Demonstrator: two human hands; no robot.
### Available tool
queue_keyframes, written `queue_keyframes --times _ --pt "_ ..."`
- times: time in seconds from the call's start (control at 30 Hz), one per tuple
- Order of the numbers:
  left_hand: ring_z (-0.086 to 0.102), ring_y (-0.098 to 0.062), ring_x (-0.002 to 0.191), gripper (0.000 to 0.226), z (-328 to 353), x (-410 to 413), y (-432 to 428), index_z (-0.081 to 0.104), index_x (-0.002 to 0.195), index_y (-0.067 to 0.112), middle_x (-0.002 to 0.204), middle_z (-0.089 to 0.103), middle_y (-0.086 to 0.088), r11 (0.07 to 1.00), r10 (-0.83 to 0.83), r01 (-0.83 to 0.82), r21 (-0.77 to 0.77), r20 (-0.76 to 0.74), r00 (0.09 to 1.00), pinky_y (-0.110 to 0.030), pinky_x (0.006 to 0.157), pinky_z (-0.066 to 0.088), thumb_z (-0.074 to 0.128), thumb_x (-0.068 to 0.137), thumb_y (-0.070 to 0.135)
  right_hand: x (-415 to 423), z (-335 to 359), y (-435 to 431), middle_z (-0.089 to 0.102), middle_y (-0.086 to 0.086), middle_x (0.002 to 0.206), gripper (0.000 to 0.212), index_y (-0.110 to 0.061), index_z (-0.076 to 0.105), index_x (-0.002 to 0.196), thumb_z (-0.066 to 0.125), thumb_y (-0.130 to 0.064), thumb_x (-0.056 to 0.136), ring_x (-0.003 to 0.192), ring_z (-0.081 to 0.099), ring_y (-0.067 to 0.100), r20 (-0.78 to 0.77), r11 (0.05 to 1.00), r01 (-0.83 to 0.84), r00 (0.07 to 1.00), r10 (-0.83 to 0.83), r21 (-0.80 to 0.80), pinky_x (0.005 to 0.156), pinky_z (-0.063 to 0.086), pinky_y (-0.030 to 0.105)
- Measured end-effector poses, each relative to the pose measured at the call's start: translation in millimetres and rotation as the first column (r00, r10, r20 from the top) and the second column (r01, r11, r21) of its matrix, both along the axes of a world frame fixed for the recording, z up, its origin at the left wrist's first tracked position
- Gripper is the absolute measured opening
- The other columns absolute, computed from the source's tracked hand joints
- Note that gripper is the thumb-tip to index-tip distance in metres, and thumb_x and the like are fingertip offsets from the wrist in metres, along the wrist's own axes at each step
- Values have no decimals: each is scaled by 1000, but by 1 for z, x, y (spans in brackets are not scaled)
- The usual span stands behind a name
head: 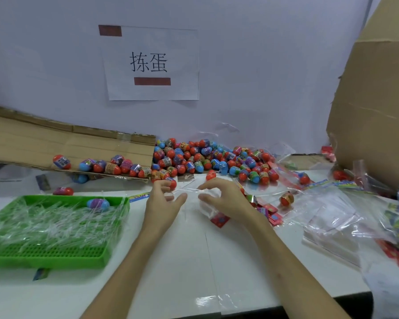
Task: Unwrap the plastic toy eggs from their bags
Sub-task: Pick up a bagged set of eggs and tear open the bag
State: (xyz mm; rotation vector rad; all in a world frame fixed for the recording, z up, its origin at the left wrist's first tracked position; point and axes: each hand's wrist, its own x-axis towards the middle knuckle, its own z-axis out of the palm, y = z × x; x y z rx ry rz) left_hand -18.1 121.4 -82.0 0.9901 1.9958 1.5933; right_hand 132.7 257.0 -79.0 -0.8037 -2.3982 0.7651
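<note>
Far left of the hands: green tray [44, 261], rigid perforated plastic, heaped with crinkly clear film [55, 226]; one blue-purple egg [98, 203] sits on top. Behind it, a cardboard flap [55, 143] with a row of eggs.

Left hand [162, 203]: fingers curled on a red toy egg [172, 184] at the fingertips, thumb out toward the film. Egg is small, hard, smooth shell with a glossy label band; likely light and slippery, prone to roll. Best gripped round its middle.

Between the hands: clear bag [189, 191], thin, limp, shiny, stretched taut. It is just above the white bench [182, 261]. Probably tears or slides easily; take it at the edge or at the stiff red header card [219, 220] under the right wrist.

Right hand [224, 199]: thumb and fingers pinch the film, hands close but apart.

Beyond both hands: egg pile [205, 157], red, blue and purple, against the wall.

Just right of the right hand: stacked red cards [270, 212], a loose red egg [286, 199]. Further right: empty bags [332, 215], flat and glossy, then a cardboard box [373, 111].
</note>
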Motion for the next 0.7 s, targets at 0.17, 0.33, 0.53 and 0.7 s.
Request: queue_keyframes --times 0.17,0.33,0.53,0.7 --pt "74 -19 89 41 4 0 0 59 123 16 108 73 -4 998 -66 64 16 257 964 -31 72 59 79 90 32 -6 -1 -5 67 -25 115 28 -32 72 123 68 -39 96 103 57 -15 -156 1000 19 988 -18 11 85 40 8" --pt "71 -11 71 14 4 -2 -2 77 99 15 79 78 2 989 -147 140 45 264 953 -24 68 56 64 101 14 -9 -1 -9 61 -30 117 33 -34 69 127 71 -38 94 105 53 -20 -188 998 -15 982 26 63 84 39 6" --pt "72 -12 64 9 4 -3 -3 75 95 8 73 77 -2 991 -78 39 125 322 943 -23 65 59 67 98 9 -12 1 -10 58 -8 138 49 -28 62 135 78 -34 89 123 51 8 -217 981 63 976 -21 186 102 36 19" --pt "75 -14 67 7 3 -3 -2 76 94 7 77 78 -5 990 -35 -12 141 326 945 -21 61 57 70 96 10 -15 3 -15 60 -7 123 38 -25 68 124 79 -24 88 107 57 7 -286 964 51 958 27 261 92 44 16"
